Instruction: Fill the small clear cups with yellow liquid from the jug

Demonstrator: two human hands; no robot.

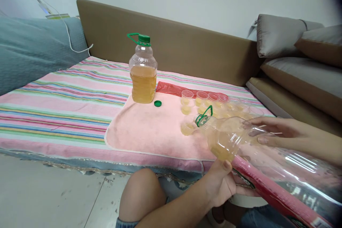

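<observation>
A large clear plastic bottle with a red label lies tilted, its uncapped mouth pointing left and down. My left hand supports it from below near the shoulder. My right hand grips it from above, further back. Pale yellow liquid has gathered near the bottle's neck, which has a green ring handle. The mouth is right beside a small clear cup holding some liquid. Behind stand several more cups in rows, partly hidden by the bottle. A loose green cap lies on the pink cloth.
A second bottle, capped in green and over half full of yellow liquid, stands upright at the back. Red plastic film lies behind the cups. Striped fabric covers the surface. Grey and brown cushions are stacked at right.
</observation>
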